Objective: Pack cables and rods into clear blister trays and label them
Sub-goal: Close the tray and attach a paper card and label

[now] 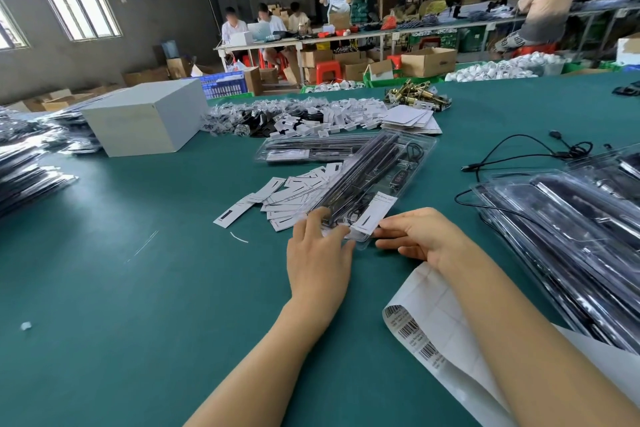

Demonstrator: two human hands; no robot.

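Near the middle of the green surface [138, 288], I've got the clear blister tray [372, 180] lying at a slant, its near end between both hands. My left hand [320, 258] lies flat on that near end, fingers straight and pressing down on the plastic. My right hand [420, 237] pinches the tray's near corner, fingertips [384, 230] touching the white label [372, 217] stuck there. Through the plastic I can see black rods [360, 170] and a coiled black cable [398, 180]. Just left of the tray, white cards [291, 192] lie scattered. Behind it, another filled tray [311, 149] lies flat. Under my right forearm sits a sheet of barcode labels [426, 329], partly curled. Toward the right edge, a stack of filled trays [571, 236] and a loose black cable [519, 152]. Toward the far left, a white box [145, 118].
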